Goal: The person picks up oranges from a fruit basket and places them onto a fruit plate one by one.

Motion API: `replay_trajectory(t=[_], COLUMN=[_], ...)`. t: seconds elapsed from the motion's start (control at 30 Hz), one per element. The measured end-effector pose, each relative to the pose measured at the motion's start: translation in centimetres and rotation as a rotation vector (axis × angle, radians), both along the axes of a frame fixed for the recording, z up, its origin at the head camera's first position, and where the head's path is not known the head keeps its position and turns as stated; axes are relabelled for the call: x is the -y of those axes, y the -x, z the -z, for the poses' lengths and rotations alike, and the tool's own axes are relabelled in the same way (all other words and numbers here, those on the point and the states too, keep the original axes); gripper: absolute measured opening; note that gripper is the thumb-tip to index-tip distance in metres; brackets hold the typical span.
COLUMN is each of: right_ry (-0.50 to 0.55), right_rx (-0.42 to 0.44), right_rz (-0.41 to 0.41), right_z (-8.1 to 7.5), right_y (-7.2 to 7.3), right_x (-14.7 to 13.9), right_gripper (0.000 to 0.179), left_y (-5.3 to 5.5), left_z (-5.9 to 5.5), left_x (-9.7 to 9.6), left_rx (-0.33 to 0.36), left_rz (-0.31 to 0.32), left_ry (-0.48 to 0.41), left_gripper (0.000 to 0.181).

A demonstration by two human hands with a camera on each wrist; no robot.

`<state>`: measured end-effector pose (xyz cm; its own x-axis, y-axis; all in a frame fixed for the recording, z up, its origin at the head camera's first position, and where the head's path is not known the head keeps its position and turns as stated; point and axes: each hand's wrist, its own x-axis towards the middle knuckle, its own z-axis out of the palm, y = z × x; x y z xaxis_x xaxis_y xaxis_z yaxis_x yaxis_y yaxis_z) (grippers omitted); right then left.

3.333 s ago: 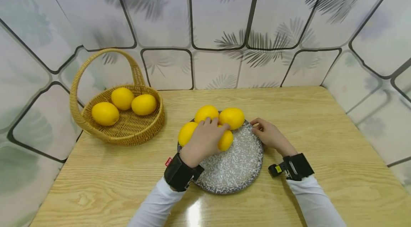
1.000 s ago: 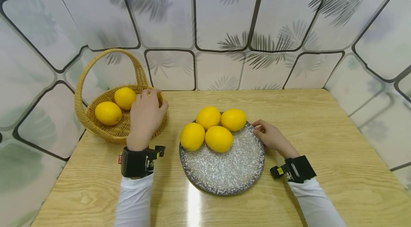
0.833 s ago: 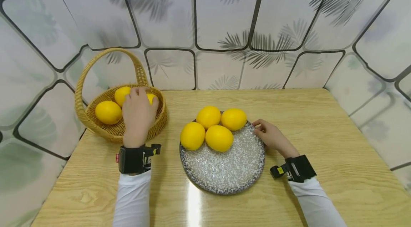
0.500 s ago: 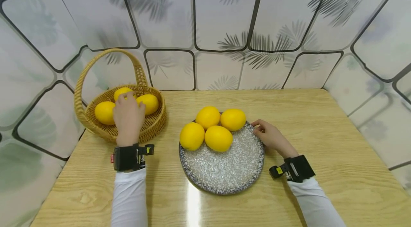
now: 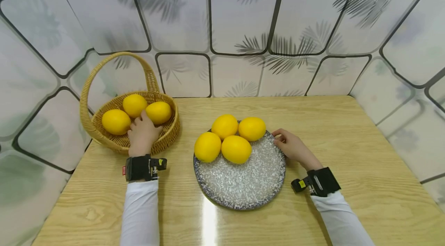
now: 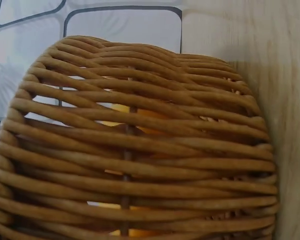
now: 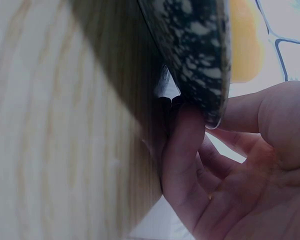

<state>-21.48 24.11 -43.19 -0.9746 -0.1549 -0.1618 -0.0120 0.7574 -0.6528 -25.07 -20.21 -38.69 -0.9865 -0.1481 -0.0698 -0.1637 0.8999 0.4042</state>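
My left hand [image 5: 141,134] reaches over the near rim of the wicker basket [image 5: 167,138], its fingers spread and holding nothing visible. Just beyond its fingertips lie three lemons: one on the left [image 5: 116,121], one at the back [image 5: 135,105] and one on the right [image 5: 158,112]. The left wrist view is filled by woven basket side [image 6: 140,165], hiding the hand's fingers. My right hand [image 5: 293,146] pinches the right rim of the speckled grey plate [image 5: 247,184]; in the right wrist view, thumb and curled fingers [image 7: 185,145] lie either side of the rim. Several lemons [image 5: 236,149] cluster on the plate's far left part.
A tall arched handle [image 5: 87,83] rises over the basket's left and back. Basket and plate stand apart on a light wooden table [image 5: 347,141]. A patterned wall covering [image 5: 240,18] closes off the back and sides.
My left hand has left the lemons on the plate, moved over the basket's right lemon, then left across it and back toward the near rim. My right hand stays at the plate.
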Motion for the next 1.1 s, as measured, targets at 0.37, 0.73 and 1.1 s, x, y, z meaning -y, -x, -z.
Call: replay_trajectory(t=[0.37,0.73,1.1], right_ry=[-0.003,-0.007,-0.004], right_rx=[0.032,0.025,0.002], right_rz=[0.022,0.03,0.022], right_z=[0.05,0.1,0.08], right_y=[-0.06,-0.15,-0.05], right_x=[0.21,0.24,0.14], right_gripper=[0.034,0.034,0.033], left_y=[0.5,0.77,0.69], left_z=[0.25,0.54,0.36], left_x=[-0.17,-0.14,-0.25], left_rx=[-0.097,-0.171,-0.18], left_rz=[0.122,0.13,0.109], left_ry=[-0.053,-0.078,-0.016], left_gripper=[0.08,0.069,0.073])
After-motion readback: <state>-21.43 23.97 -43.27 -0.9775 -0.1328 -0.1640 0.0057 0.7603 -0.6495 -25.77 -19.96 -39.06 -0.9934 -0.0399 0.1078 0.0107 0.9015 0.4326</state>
